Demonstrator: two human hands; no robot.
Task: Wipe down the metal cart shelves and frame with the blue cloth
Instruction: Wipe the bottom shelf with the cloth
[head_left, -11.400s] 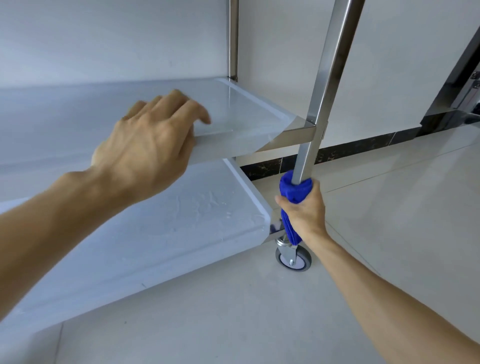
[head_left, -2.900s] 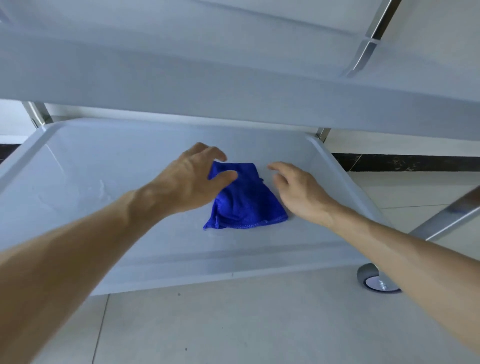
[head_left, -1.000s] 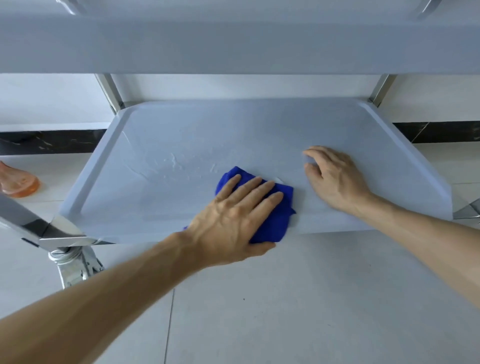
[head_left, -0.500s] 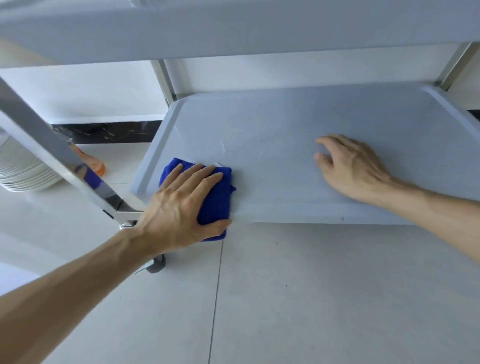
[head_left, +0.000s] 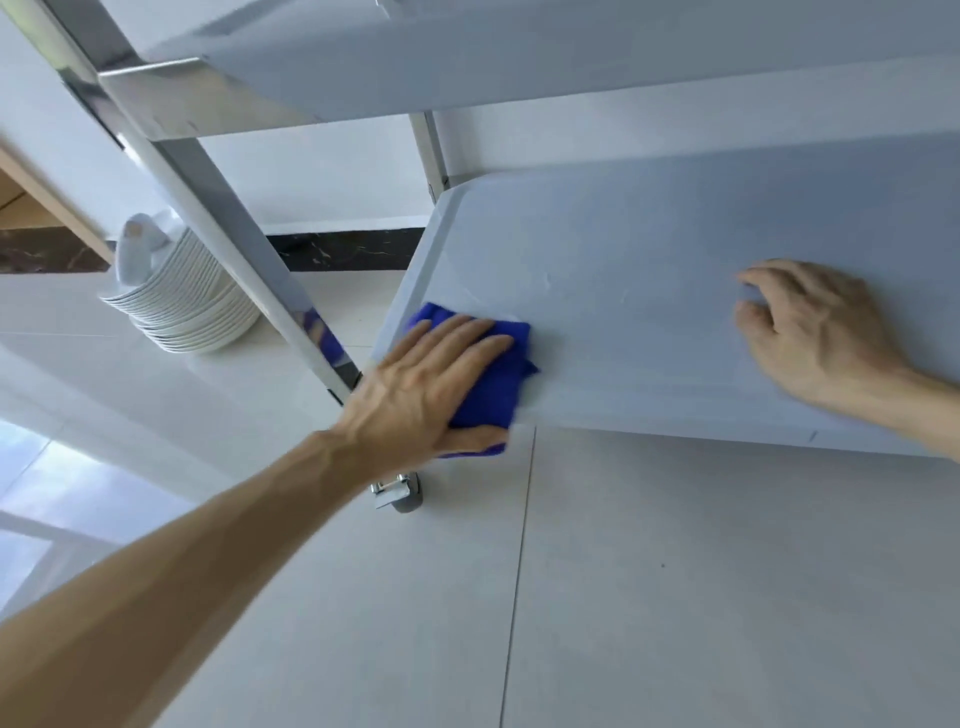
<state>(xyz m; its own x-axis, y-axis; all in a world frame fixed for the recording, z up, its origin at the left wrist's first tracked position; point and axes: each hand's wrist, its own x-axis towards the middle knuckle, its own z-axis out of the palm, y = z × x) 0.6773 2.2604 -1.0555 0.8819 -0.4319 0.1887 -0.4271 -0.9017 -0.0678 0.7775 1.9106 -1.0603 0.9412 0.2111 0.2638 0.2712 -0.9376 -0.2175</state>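
The left hand (head_left: 431, 384) lies flat on the blue cloth (head_left: 493, 384), fingers straight, its grip released – pressing rather than clutching – at the near left corner of the lower shelf (head_left: 649, 270). Part of the cloth hangs over the shelf's front edge under the thumb. Just left of that grip the slanting cart post (head_left: 218, 208) crosses close by, with a caster (head_left: 402, 491) below the wrist on the tiled floor (head_left: 675, 597). Beyond the post stands a stack of white plates (head_left: 192, 301). Well to the right, the right hand (head_left: 821, 338) rests on the shelf, fingers loosely bent, holding nothing. The upper shelf (head_left: 571, 57) overhangs both.
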